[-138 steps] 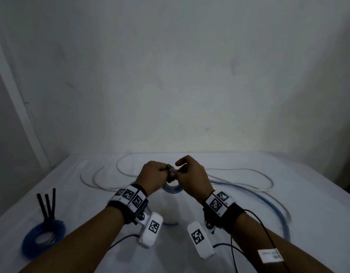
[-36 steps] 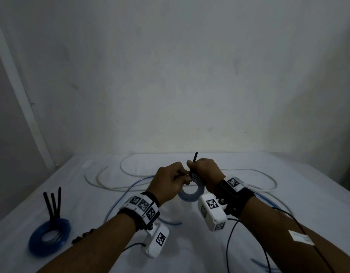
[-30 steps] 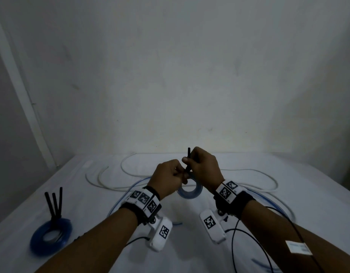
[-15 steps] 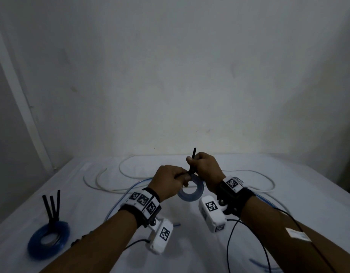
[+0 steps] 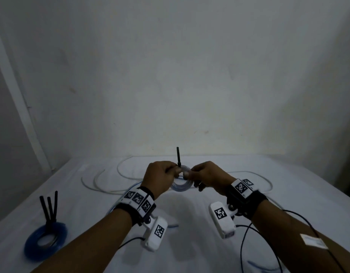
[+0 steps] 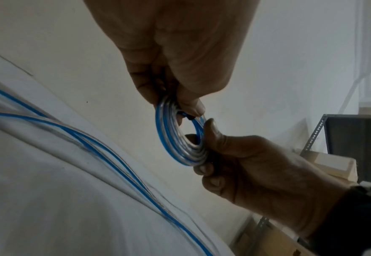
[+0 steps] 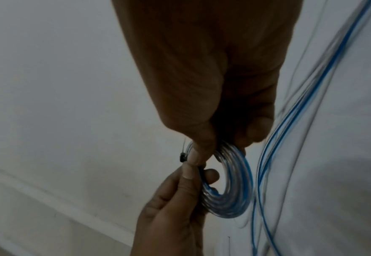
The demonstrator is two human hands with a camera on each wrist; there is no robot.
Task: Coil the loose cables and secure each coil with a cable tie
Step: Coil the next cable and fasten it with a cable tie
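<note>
2 hands, left hand (image 5: 160, 177) and right hand (image 5: 206, 177), pinch opposite sides of the blue-clear coil (image 5: 180, 187) between them.

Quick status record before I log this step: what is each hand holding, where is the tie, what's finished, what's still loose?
left hand: pinches the held coil
right hand: pinches the same coil's other side
cable tie: on held coil, tail sticking up
finished coil: blue, lying at left on the table, three tie tails up
loose cables: lying behind the hands
</note>
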